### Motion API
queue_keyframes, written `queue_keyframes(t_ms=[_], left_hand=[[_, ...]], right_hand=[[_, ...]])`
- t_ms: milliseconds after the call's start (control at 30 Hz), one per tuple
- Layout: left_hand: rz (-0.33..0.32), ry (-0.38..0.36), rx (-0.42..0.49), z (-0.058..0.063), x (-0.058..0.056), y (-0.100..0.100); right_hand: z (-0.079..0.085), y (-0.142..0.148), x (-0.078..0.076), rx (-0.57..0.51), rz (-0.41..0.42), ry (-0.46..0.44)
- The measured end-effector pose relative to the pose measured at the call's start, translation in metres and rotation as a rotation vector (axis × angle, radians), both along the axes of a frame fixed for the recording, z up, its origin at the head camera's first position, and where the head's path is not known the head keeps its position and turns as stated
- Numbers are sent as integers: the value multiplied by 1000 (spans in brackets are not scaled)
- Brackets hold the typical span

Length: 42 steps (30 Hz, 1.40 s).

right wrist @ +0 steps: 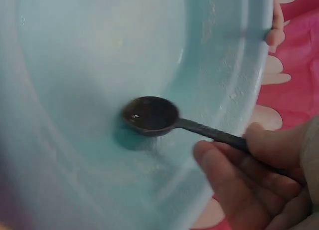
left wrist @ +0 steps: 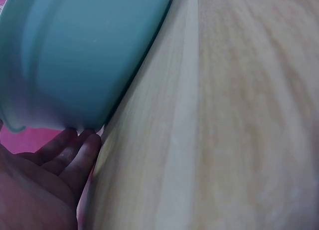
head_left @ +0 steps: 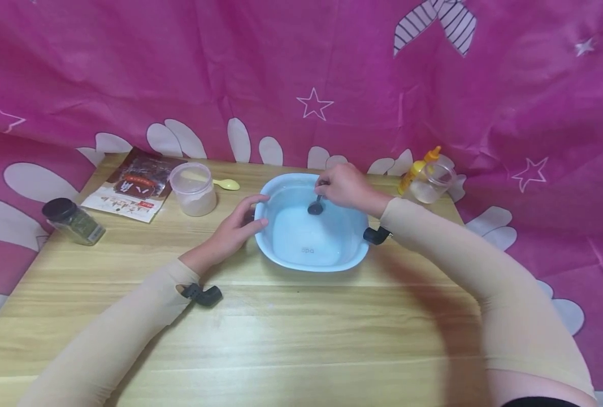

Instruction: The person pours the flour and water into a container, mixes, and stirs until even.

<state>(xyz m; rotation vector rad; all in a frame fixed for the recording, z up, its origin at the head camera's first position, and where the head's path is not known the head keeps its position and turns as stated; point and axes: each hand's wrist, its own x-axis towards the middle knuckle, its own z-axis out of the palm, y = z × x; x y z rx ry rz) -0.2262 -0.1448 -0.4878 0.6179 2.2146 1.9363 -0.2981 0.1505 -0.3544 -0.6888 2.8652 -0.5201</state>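
Note:
A light blue plastic basin [head_left: 308, 257] stands on the wooden table, with clear liquid apparently in its bottom. My left hand [head_left: 235, 223] holds its left side: thumb and index finger at the rim, the other fingers [left wrist: 82, 160] against the outer wall in the left wrist view. Over the basin's far right part, my right hand [head_left: 344, 186] pinches the thin handle of a black measuring spoon [right wrist: 152, 115]. The spoon's bowl is inside the basin, facing up, with a glossy shine in it. How deep it sits is hard to tell.
Left of the basin are a lidless clear tub [head_left: 194, 192] of white powder, a yellow spoon [head_left: 227, 184], a brown-and-white packet [head_left: 133, 186] and a black-lidded spice jar [head_left: 74, 221]. Behind my right forearm stand a yellow bottle [head_left: 412, 172] and a clear tub [head_left: 433, 181]. A pink curtain borders the table.

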Motion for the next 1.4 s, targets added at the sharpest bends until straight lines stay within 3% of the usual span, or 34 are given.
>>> queue_keyframes(t_ms=[167, 400, 633, 767, 900, 1100, 1400], left_hand=[[9, -3, -3, -1, 1, -1], [12, -4, -7, -2, 1, -2], [13, -6, -9, -4, 1, -3], [11, -4, -10, -4, 1, -3], [7, 5, -8, -3, 2, -2], [3, 6, -10, -3, 1, -3], [-6, 5, 0, 1, 1, 0]], right_hand=[[4, 9, 2, 69, 24, -23], [11, 4, 12, 129, 39, -232], [4, -5, 23, -94, 89, -536], [-6, -13, 25, -225, 98, -598], [-13, -22, 23, -279, 136, -560], [-15, -33, 15, -272, 193, -391], [-12, -24, 3, -167, 55, -136]])
